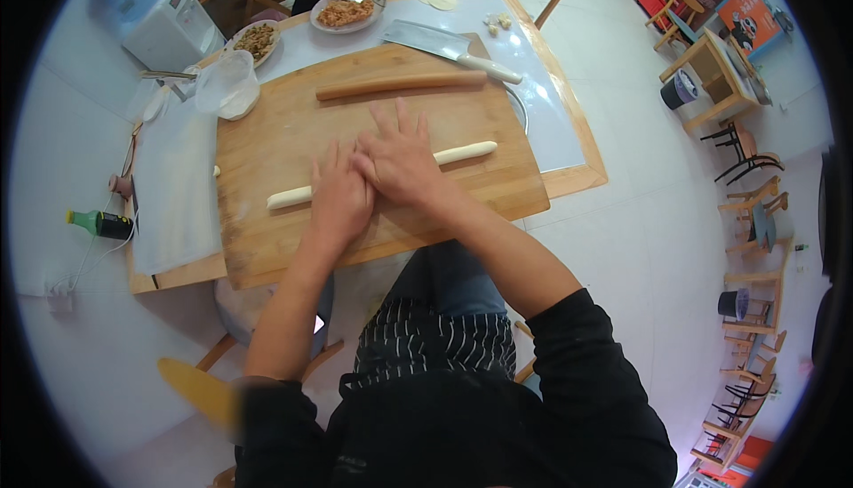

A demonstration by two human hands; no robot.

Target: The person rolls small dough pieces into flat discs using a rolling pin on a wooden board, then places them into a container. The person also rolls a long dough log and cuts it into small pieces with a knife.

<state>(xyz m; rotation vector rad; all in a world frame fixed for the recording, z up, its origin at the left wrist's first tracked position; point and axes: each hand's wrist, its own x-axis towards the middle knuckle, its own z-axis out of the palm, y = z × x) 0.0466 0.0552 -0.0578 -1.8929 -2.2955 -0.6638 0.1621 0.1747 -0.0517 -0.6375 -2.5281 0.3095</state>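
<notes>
I see both hands flat at frame centre, left hand (340,199) and right hand (400,161), grip released, palms pressing the dough rope (462,154) on the wooden board (293,124).

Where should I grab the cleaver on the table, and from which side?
Take the cleaver by its pale handle, which points toward the person's right, off the wooden board and over bare tabletop. Come from above on that right side; the handle looks free all round, while the broad blade lies flat and offers no safe grip. Both hands are on the dough rope now.
</notes>
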